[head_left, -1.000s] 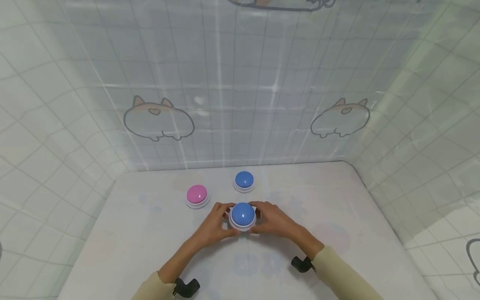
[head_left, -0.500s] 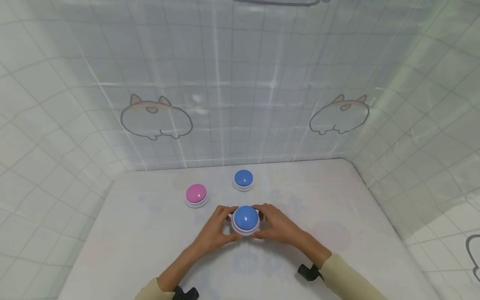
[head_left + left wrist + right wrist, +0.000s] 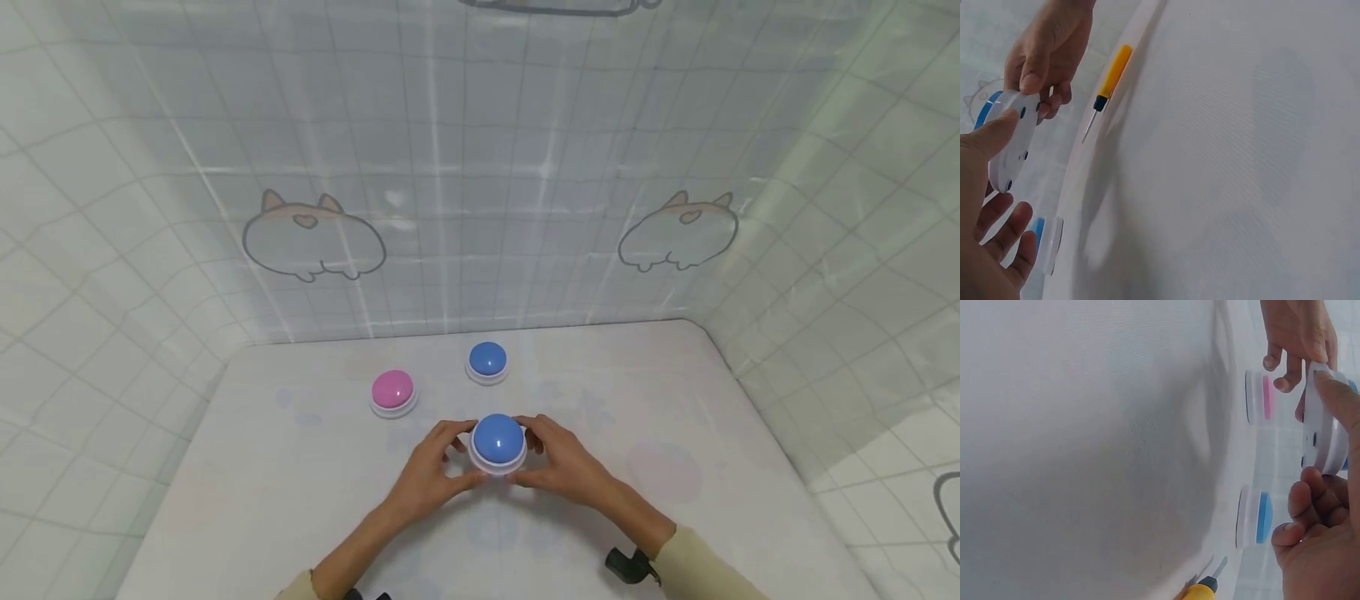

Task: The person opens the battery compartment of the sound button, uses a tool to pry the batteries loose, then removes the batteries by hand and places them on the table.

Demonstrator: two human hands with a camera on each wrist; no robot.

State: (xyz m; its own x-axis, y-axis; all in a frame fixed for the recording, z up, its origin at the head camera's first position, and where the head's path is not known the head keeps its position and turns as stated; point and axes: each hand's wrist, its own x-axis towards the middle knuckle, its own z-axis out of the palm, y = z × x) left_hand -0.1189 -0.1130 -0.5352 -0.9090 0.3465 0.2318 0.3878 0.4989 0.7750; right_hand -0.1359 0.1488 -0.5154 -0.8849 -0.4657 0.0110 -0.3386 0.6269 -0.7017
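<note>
Above the table, both hands hold a push button with a blue dome [image 3: 498, 439] and a white base between them. My left hand [image 3: 433, 475] pinches its left side, thumb on the underside and fingers at the rim. From the right, my right hand [image 3: 562, 462] pinches the opposite edge the same way. Small dark spots dot the white underside [image 3: 1015, 140], seen in the left wrist view. Farther back on the table stand a second blue button [image 3: 487, 358] and a pink button [image 3: 392, 389], touched by neither hand.
A screwdriver [image 3: 1113, 75] with a yellow handle lies on the white table [image 3: 300, 500]; the head view does not show it. Walls covered in a grid-patterned sheet [image 3: 480, 250] enclose the table at the back and both sides.
Both hands have shifted a little to the right and nearer to me, carrying the blue button along. The other two buttons stay where they were on the table.
</note>
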